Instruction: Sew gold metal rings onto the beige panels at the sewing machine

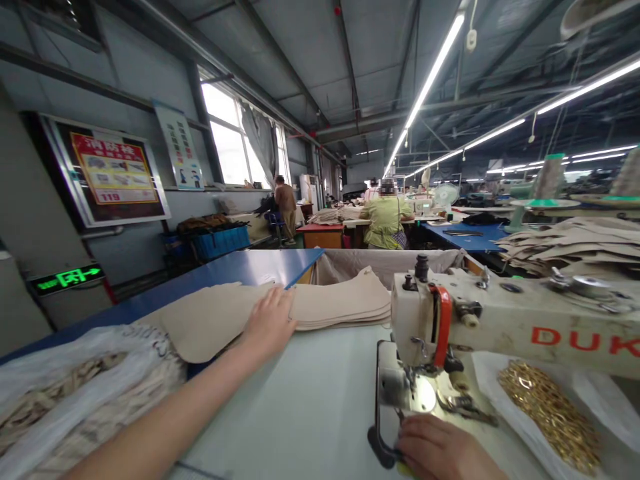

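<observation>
My left hand [270, 320] lies flat on a stack of beige fabric pieces [340, 303], its fingers stretched forward over the top. More beige fabric [205, 317] reaches left from under it. To the right stands a white sewing machine [500, 313] with an orange-red lever and red letters, its needle area lit. My right hand [445, 450] is low in front of the needle, at the bottom edge of the picture. Its fingers are curled together. A bit of yellow shows beneath them, but what they hold, if anything, is hidden.
Gold metal rings [550, 413] fill a white plastic bag right of the needle. A plastic bag [100, 387] of fabric strips lies at the left. Beyond are a blue table [235, 267], more beige fabric [575, 243], and a seated person [385, 220] in yellow-green.
</observation>
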Available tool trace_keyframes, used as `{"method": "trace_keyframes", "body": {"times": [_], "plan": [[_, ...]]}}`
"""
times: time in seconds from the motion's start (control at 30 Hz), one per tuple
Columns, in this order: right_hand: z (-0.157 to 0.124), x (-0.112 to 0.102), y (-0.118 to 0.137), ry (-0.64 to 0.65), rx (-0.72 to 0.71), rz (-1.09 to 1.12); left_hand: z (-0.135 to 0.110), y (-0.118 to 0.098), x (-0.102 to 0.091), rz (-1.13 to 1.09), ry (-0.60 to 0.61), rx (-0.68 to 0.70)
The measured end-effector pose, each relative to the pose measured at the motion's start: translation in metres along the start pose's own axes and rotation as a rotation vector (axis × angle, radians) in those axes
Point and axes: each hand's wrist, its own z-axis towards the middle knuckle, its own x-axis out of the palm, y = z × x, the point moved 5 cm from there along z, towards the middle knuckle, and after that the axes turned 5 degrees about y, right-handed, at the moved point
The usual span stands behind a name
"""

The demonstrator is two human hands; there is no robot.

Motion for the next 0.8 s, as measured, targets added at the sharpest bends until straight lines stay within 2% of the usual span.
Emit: {"method": "trace_keyframes", "body": {"times": [0.1,0.2,0.33,0.47,0.57,0.63,0.7,0.8], "plan": [[0.003,-0.007,0.006,0.079,0.087,0.049,-0.019,0.055,-0.008,0.063,0.122,-0.163],[0.005,-0.010,0.012,0.121,0.134,0.086,-0.036,0.088,-0.009,0.059,0.235,-0.193],[0.002,-0.008,0.014,0.141,0.168,0.076,-0.041,0.100,-0.019,0.025,0.263,-0.169],[-0.001,-0.006,0.012,0.146,0.199,0.053,-0.041,0.103,-0.055,0.048,0.150,-0.243],[-0.001,-0.008,0.013,0.131,0.212,0.044,-0.050,0.089,-0.090,0.075,0.041,-0.272],[-0.001,-0.009,0.015,0.125,0.212,0.039,-0.063,0.065,-0.105,0.089,0.019,-0.215],[-0.001,-0.009,0.016,0.126,0.210,0.035,-0.080,0.029,-0.105,0.090,0.066,-0.093],[-0.003,-0.008,0.014,0.108,0.218,0.011,-0.113,-0.033,-0.080,-0.046,0.188,0.095]]}}
